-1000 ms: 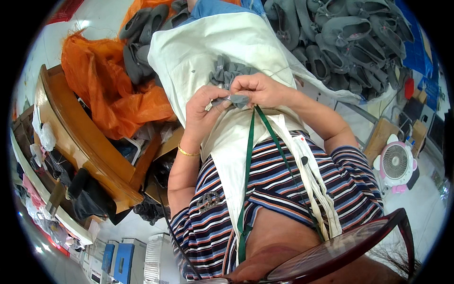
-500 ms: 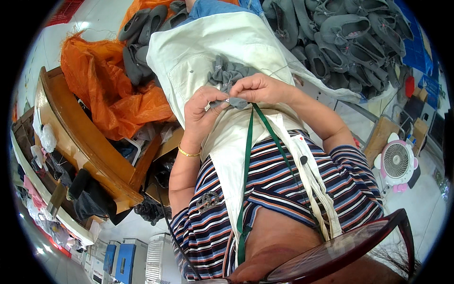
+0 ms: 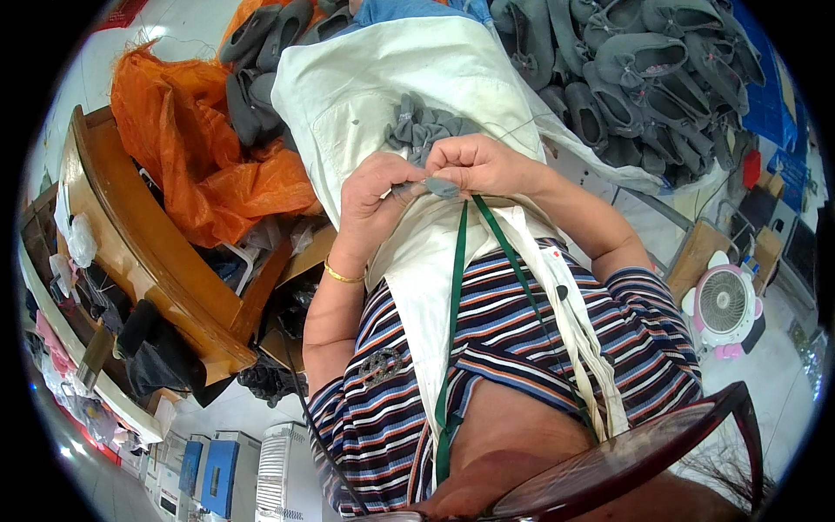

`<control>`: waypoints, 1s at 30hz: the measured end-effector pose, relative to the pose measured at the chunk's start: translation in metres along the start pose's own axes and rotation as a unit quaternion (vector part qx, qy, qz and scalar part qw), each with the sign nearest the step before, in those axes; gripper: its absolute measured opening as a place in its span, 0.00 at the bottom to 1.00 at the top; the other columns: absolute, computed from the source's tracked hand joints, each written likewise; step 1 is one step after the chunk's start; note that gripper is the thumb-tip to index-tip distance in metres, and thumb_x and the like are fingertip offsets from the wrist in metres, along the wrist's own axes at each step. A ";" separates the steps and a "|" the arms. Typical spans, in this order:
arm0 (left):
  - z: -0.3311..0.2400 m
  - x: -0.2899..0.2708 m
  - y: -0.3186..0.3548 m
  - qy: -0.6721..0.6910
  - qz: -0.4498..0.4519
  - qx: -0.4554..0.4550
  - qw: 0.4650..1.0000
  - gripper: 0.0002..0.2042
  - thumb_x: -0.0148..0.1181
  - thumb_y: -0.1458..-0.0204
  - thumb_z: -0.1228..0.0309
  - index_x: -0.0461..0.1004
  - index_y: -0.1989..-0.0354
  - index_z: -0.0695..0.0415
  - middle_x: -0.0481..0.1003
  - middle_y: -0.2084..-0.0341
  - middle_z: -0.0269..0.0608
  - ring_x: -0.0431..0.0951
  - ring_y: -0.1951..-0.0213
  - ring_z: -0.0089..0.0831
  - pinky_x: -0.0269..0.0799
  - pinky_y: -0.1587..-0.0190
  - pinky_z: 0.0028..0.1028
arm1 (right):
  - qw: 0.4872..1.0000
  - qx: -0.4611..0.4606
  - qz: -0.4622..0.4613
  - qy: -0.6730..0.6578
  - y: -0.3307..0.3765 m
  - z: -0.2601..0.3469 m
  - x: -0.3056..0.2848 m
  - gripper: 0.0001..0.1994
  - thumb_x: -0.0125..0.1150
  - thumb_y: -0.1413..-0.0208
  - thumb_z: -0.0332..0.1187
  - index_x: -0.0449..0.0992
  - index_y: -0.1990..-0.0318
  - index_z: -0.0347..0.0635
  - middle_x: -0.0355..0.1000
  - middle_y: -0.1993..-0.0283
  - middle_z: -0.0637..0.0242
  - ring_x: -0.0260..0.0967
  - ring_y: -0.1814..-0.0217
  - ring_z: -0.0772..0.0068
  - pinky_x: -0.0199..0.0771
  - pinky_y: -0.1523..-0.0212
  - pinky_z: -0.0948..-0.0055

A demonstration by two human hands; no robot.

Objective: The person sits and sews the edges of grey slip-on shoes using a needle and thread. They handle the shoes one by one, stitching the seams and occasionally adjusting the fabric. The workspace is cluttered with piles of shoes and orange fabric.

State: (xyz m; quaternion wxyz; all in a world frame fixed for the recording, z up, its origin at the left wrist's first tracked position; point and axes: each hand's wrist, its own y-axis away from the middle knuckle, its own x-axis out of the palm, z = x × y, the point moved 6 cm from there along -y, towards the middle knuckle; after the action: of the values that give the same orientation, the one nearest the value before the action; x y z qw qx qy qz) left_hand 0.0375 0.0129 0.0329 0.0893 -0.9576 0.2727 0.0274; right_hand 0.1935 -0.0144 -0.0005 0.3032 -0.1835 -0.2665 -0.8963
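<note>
Over the lap, on the white apron (image 3: 409,96), both hands meet: the left hand (image 3: 376,202) and right hand (image 3: 480,165) pinch one small grey fabric piece (image 3: 442,186) between their fingertips. Just beyond them lies a bunch of grey pieces (image 3: 422,129); grey slippers (image 3: 644,61) are heaped further right.

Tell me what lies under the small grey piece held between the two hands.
Under the small grey piece, pinched by the left hand and right hand, the white apron covers the lap. A bunch of grey fabric pieces lies just beyond. The fingers hide its underside.
</note>
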 end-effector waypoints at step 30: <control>-0.007 0.009 0.010 -0.127 -0.008 -0.026 0.992 0.11 0.67 0.58 0.77 0.78 0.64 0.59 0.76 0.73 0.44 0.76 0.69 0.39 0.71 0.65 0.31 | 0.633 -0.350 -0.069 0.687 0.018 0.080 0.065 0.08 0.64 0.53 0.32 0.70 0.77 0.45 0.66 0.78 0.67 0.68 0.74 0.64 0.68 0.77 0.66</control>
State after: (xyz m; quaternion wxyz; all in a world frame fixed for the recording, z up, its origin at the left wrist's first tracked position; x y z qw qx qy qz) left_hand 0.0398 -0.0013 0.0376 0.0989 -0.9505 0.2504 0.1549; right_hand 0.1700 -0.0083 0.1009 0.2488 0.4121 0.3408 -0.8076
